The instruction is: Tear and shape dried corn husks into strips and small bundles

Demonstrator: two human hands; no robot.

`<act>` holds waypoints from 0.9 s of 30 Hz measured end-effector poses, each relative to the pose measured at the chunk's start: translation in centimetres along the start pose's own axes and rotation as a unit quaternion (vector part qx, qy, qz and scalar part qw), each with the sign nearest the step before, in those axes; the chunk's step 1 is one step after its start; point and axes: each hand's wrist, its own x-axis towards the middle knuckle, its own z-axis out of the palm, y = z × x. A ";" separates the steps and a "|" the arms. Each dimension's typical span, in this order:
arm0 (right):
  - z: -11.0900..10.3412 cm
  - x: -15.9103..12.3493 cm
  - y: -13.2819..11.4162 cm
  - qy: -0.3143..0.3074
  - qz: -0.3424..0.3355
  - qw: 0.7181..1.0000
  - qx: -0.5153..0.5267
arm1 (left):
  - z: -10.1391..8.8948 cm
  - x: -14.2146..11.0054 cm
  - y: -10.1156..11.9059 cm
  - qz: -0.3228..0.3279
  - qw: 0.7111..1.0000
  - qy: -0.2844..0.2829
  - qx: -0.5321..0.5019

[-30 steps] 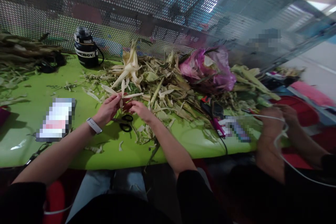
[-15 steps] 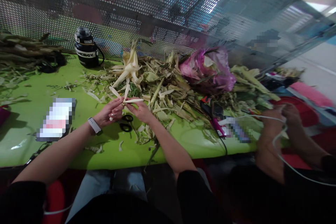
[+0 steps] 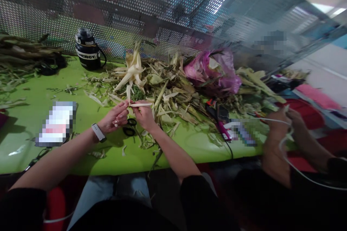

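Observation:
Pale corn husk strips (image 3: 141, 105) meet between my fingertips above the table. My left hand (image 3: 117, 117), with a light watch band on its wrist, is closed in a pinch on the joined strips, one pointing up and one out to the left. From the right, my right hand (image 3: 145, 118) pinches the same bundle, a strip lying across its fingers. Black loop handles, apparently of scissors (image 3: 130, 130), lie just below, partly behind my hands. Behind my hands stands a larger bundle of spread husks (image 3: 133, 68).
Dry corn husks (image 3: 179, 97) are heaped along the back of the green table (image 3: 114, 160). A black jug (image 3: 89, 50), a pink plastic bag (image 3: 211, 70) and a phone (image 3: 57, 122) rest on it. Another person's hands (image 3: 282, 117) work at right, near a white cable. A perforated metal screen rises behind.
My right hand has shifted slightly, its fingers now more upright against the strips. The left-pointing strip has dropped lower, and the upright one stands straighter. The view has turned slightly right.

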 end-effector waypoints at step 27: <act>-1.4 0.2 0.3 0.030 -0.082 0.994 -0.071 | -1.4 1.1 0.5 0.047 0.991 0.083 0.093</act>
